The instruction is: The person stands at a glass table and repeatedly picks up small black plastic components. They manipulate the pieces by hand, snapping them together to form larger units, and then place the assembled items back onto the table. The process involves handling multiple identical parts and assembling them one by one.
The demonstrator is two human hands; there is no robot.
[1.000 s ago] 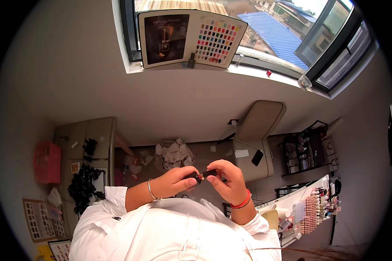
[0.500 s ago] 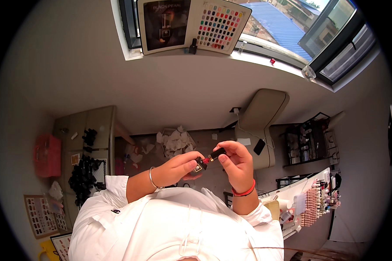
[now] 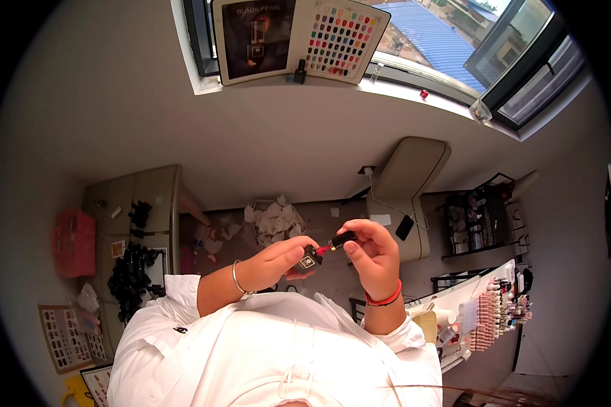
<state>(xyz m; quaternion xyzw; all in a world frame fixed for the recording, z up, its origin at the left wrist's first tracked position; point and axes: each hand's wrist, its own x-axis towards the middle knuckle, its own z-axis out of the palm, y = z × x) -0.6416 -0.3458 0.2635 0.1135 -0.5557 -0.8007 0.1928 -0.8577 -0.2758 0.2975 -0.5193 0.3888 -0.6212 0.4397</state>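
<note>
My left hand (image 3: pixel 282 260) is closed round a small square black nail polish bottle (image 3: pixel 307 260), tilted with its neck toward the right. Between thumb and fingers of my right hand (image 3: pixel 372 255) is the bottle's black cap (image 3: pixel 342 239) with a gold band. From the cap a brush (image 3: pixel 323 250) coated in red polish reaches down to the bottle's mouth; whether its tip is inside or just at the rim, I cannot tell. Both hands are held in front of my white shirt, above the floor.
On the left table (image 3: pixel 157 178) lies a heap of black bottles (image 3: pixel 133 278) beside a pink box (image 3: pixel 75 242). A bin of crumpled paper (image 3: pixel 276 222) stands ahead. A beige chair (image 3: pixel 414 169) holds a phone (image 3: pixel 404 228). At right, a white table carries several polish bottles (image 3: pixel 485 319). A colour chart (image 3: pixel 343 41) leans at the window.
My right hand has shifted slightly right with the cap, so a bit more of the red brush shows between cap and bottle. The left hand and bottle have barely moved.
</note>
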